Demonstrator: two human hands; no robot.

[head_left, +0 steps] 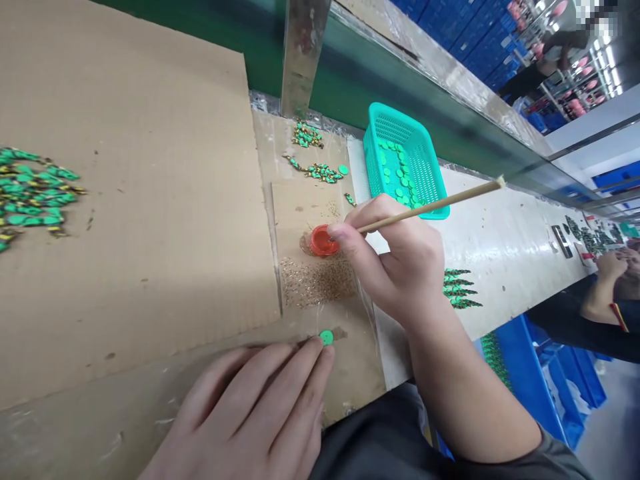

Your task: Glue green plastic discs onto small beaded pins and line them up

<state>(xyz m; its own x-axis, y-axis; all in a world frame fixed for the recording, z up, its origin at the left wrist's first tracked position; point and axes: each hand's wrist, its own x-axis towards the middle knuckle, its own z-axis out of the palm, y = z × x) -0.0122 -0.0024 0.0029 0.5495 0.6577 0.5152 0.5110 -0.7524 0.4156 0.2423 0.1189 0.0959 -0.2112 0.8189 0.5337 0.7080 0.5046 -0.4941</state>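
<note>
My right hand [400, 260] is closed in a pen-like grip around a thin wooden stick [435, 204]. The stick's lower end points into a small red cup [324, 240], with its tip hidden by my fingers and the rim. Nearer to me, my left hand [255, 407] rests low over the cardboard, its fingers close together. Its fingertips are at the edge of a small round green disc [327, 337] with dark dots, and appear to hold it; the thumb is hidden. Tiny golden-brown grains [317, 280] are scattered between the cup and the disc.
A turquoise basket [440, 193] holds several green discs. Green, black and yellow pieces lie in piles at the back [320, 173], far left [37, 193] and right [460, 290]. A metal post [304, 60] stands behind the cardboard [150, 167]. A co-worker's hand [613, 265] is at far right.
</note>
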